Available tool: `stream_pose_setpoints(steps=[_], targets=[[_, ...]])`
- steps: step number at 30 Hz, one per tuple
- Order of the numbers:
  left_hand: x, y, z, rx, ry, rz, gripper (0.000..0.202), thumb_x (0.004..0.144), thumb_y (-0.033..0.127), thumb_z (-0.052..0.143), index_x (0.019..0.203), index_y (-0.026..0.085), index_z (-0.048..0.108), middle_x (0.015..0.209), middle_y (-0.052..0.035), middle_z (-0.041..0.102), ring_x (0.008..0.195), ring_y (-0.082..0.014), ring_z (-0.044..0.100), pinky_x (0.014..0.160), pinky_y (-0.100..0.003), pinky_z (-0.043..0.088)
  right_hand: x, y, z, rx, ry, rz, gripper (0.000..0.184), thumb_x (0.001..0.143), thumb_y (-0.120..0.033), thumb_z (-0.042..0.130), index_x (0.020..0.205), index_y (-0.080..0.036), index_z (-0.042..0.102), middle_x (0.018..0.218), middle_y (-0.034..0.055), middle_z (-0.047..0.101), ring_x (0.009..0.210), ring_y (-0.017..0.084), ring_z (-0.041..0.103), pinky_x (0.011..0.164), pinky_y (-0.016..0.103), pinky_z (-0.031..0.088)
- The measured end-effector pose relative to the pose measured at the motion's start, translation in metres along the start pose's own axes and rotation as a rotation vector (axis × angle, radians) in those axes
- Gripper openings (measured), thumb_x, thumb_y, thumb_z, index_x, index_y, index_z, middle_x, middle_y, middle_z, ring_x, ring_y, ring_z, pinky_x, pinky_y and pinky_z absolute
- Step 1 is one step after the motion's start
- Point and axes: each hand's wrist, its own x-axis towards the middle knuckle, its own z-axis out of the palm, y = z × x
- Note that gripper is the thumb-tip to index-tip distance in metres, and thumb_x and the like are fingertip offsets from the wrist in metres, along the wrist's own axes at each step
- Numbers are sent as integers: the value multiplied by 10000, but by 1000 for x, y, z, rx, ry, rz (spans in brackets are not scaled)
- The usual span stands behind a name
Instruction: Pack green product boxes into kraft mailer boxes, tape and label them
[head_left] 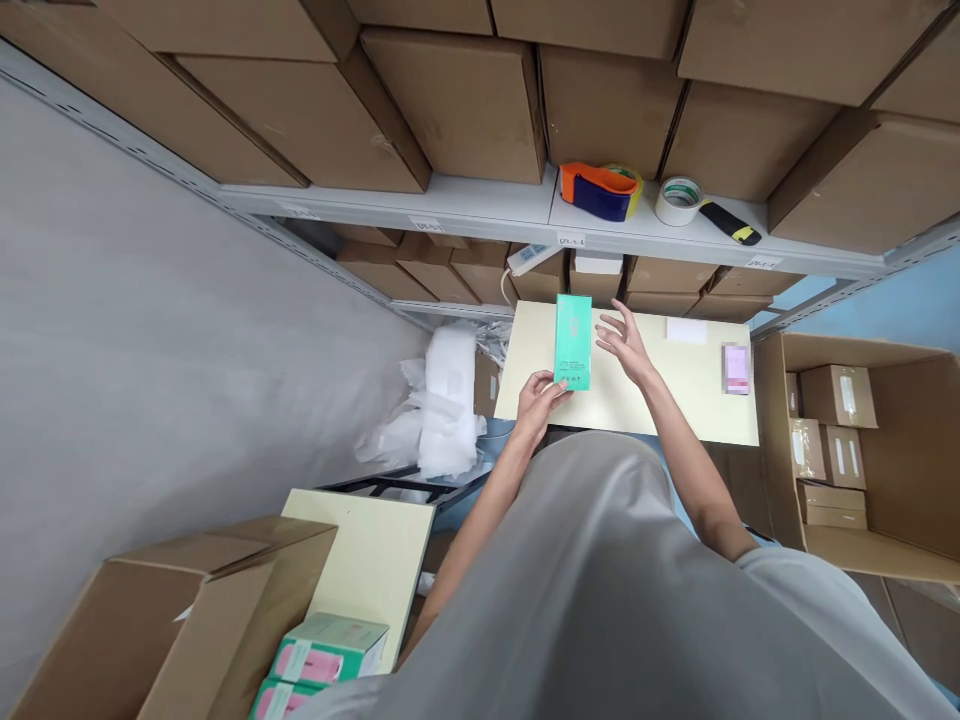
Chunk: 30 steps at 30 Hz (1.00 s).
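A teal-green retail box (574, 340) with small dark print near its lower end stands over the pale yellow table (637, 400). My left hand (536, 402) grips its lower left corner, the thumb on the printed face. To the right of the box, my right hand (625, 340) hovers with fingers spread, apart from it. On the same table lie a white slip of paper (686, 330) and, farther right, a small pinkish item (736, 369) that is blurred out.
On the shelf ahead rest an orange-and-blue tape dispenser (600, 190), a tape roll (679, 200) and a black-handled cutter (731, 222). White wrapping (448, 400) is piled at left. An open carton (900, 450) with small boxes stands right; green-and-pink boxes (322, 650) sit lower left.
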Motion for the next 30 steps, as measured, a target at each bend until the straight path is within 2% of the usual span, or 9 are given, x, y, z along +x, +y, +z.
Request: stream_pose_setpoints(steps=[3, 8, 14, 18, 21, 23, 25, 28, 30], targets=[[1, 0, 1, 75, 48, 92, 555, 668, 394, 1016, 1030, 244, 623, 1115, -19, 736, 1023, -204, 789, 1084, -454, 669, 1, -5, 10, -85, -7, -77, 1053, 788, -718, 963, 1685, -409, 505, 1591, 138, 651, 1362, 342, 708, 1208, 609, 613], [1, 0, 4, 156, 90, 147, 511, 677, 356, 983, 1041, 245, 641, 1118, -23, 716, 979, -191, 763, 1018, -375, 650, 3, -5, 25, -133, -19, -127, 1103, 793, -759, 948, 1719, -402, 468, 1506, 138, 668, 1287, 349, 717, 1033, 554, 713], [-5, 3, 11, 253, 172, 223, 466, 707, 286, 975, 1043, 252, 654, 1112, -49, 685, 1093, -238, 736, 1002, -387, 648, 4, -5, 27, -158, 3, -146, 1137, 805, -796, 924, 1755, -406, 435, 1573, 144, 648, 1233, 339, 732, 970, 518, 727], [-14, 7, 18, 414, 204, 388, 436, 719, 163, 973, 1048, 258, 702, 1320, -84, 666, 1259, -259, 703, 1077, -409, 666, 6, -10, 33, -184, 55, -183, 1069, 823, -746, 936, 1721, -380, 486, 1635, 137, 632, 1347, 358, 697, 1059, 513, 699], [-19, 8, 18, 470, 147, 435, 467, 711, 155, 1008, 1063, 261, 720, 1464, -109, 652, 1429, -299, 651, 1169, -443, 642, 8, -13, 32, -165, 73, -190, 970, 839, -722, 922, 1658, -376, 535, 1611, 117, 653, 1389, 350, 677, 1100, 516, 683], [-18, 8, 12, 386, 138, 391, 487, 730, 243, 1035, 1084, 260, 701, 1547, -119, 642, 1497, -310, 630, 1185, -458, 638, 8, -12, 28, -128, 57, -155, 944, 836, -733, 914, 1628, -384, 540, 1558, 112, 681, 1363, 345, 687, 1056, 517, 702], [-13, 7, 4, 228, 164, 252, 510, 771, 391, 1037, 1096, 252, 669, 1524, -133, 677, 1470, -317, 672, 1176, -487, 647, 6, -11, 22, -101, 42, -123, 947, 815, -739, 922, 1606, -386, 539, 1510, 111, 699, 1330, 342, 698, 1018, 516, 715], [-2, 5, -11, -1, 152, -79, 549, 834, 611, 977, 1056, 225, 656, 1276, -158, 776, 1294, -338, 788, 1173, -560, 650, 5, -8, 14, -101, 41, -117, 953, 793, -728, 933, 1588, -376, 544, 1488, 114, 703, 1311, 341, 707, 1038, 520, 707], [6, 5, -18, -108, 118, -256, 551, 849, 659, 950, 1022, 216, 672, 1170, -176, 798, 1237, -358, 817, 1204, -572, 634, 4, -6, 13, -118, 46, -134, 957, 791, -725, 932, 1590, -375, 538, 1510, 116, 692, 1318, 345, 706, 1063, 529, 697]])
